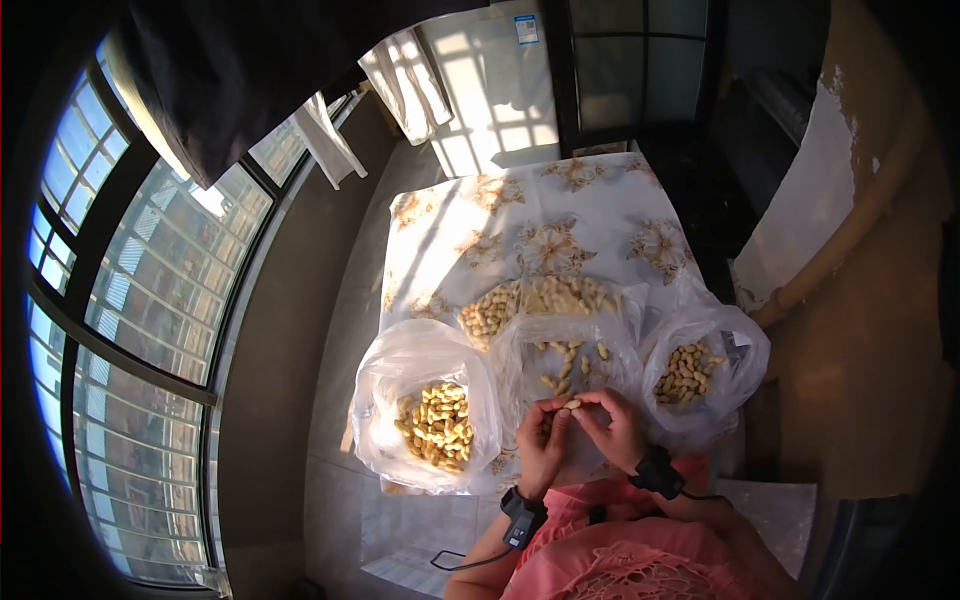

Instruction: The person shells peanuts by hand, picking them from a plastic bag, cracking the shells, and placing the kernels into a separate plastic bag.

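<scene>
Between the fingertips of both hands is a single peanut (572, 404), held just above the near edge of the table. My left hand (541, 445) pinches it from one side, fingers curled. From the other side, my right hand (617, 432) closes thumb and fingers on it. Right behind the hands lies an open clear plastic bag (515, 365) with a few loose peanuts (563, 368) in it. A white plastic bag (372, 400) of peanuts (437, 428) stands on the left. Another plastic bag (748, 350) with peanuts (687, 374) is on the right.
Farther back, a large heap of peanuts (560, 293) lies in clear plastic. A flowered tablecloth (600, 200) covers the table. Wide windows (165, 270) run along the left, and a brown surface with peeling white paint (800, 210) is on the right.
</scene>
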A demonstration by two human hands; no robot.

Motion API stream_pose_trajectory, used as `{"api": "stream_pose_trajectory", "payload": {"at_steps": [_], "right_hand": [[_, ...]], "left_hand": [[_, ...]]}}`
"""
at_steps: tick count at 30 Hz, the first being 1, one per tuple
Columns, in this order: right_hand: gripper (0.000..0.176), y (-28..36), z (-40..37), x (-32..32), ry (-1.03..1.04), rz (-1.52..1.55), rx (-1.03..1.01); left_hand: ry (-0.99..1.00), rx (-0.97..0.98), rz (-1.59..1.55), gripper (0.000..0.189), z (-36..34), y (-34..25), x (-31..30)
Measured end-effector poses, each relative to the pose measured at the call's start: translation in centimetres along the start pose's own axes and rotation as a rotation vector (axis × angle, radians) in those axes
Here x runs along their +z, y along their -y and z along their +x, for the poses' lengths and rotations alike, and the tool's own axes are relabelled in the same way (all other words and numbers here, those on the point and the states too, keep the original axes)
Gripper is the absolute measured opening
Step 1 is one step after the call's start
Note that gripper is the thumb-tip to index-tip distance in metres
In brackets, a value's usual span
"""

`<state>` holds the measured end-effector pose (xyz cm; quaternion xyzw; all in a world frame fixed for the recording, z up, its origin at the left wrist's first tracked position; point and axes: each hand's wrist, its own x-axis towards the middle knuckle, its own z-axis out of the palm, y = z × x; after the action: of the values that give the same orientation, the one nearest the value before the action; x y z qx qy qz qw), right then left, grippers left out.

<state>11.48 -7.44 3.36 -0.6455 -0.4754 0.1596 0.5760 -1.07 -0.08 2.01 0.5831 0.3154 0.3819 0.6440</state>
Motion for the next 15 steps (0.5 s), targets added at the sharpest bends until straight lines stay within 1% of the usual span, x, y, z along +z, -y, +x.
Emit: {"api": "stream_pose_trajectory", "payload": {"at_steps": [6,10,12,15], "right_hand": [[0.018,0.32,0.13,-0.16,-0.009,0.009,-0.008],[0.017,0.39,0.22,-0.26,-0.021,0.000,-0.032],[0.017,0.40,0.22,-0.23,-0.026,-0.004,-0.030],[0.017,0.39,0.15,0.06,-0.049,0.015,-0.018]], "left_hand": [[-0.026,0.004,0.104,0.013,-0.03,0.59,-0.12],[-0.020,0.005,0.115,0.011,0.19,0.92,-0.01],[-0.001,0.159,0.105,0.010,0.60,0.64,0.30],[0.021,0.137,0.159,0.013,0.57,0.32,0.10]]}}
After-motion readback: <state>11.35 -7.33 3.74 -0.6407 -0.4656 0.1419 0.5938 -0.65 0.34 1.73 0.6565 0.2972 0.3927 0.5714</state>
